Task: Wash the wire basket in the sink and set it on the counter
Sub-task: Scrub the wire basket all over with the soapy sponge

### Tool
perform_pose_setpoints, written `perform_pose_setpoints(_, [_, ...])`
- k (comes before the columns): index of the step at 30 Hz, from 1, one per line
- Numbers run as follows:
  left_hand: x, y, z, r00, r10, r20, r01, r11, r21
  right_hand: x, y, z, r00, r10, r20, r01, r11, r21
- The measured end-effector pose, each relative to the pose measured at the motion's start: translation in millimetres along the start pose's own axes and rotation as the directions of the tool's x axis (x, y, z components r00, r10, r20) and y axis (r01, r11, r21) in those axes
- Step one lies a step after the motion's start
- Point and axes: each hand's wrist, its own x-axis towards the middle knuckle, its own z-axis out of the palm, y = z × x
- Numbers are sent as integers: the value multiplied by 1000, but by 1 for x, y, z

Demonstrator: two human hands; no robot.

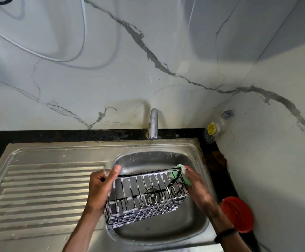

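Soapy wire basket [146,199] held tilted over the sink [200,222] bowl. Left hand [100,188] fingers curled round its nine o'clock end; right hand [197,184] pinching green sponge [180,174] at two o'clock. Likely slip: suds-slick wires, one-sided grip.

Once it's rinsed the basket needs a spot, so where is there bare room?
The ribbed drainboard left of the sink is bare. Behind it, the black counter strip left of the tap is free but narrow. The right is crowded: bottle in the corner, red lid by the right hand.
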Motion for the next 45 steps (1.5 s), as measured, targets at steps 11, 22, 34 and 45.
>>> perform_pose_setpoints(11, [22,-57,-9,928,-351,122,347,936,52,-39,-50,34,949,-239,-207,222,970,-105])
perform_pose_setpoints(22, [-9,4,87,930,153,336,-264,910,318,-43,-75,62,872,-481,-91,399,806,-438])
perform_pose_setpoints(34, [-27,11,107,991,131,-14,-126,974,187,-61,-48,81,675,-709,206,595,357,-720])
perform_pose_setpoints(45, [-16,21,70,1000,-11,19,8,988,152,-49,-18,41,788,-614,-54,480,667,-570])
